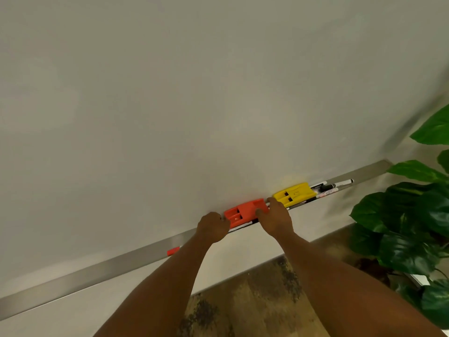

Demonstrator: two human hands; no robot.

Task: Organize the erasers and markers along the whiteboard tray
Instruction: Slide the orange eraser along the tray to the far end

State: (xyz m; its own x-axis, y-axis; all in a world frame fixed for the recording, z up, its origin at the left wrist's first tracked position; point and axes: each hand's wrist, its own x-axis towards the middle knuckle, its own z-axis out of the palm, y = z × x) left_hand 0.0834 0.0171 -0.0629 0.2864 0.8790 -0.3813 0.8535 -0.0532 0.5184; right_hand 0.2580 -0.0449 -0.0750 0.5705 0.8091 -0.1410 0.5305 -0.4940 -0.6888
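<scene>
Orange eraser (245, 211) sits on the whiteboard tray (97, 273) between my hands: left hand (211, 227) curled closed at its end, right hand (275, 218) gripping it; yellow eraser (294, 193) just beyond my right hand.

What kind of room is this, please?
Probably an office or classroom: a large whiteboard with a metal tray holding erasers and markers, and a potted plant beside it.
</scene>
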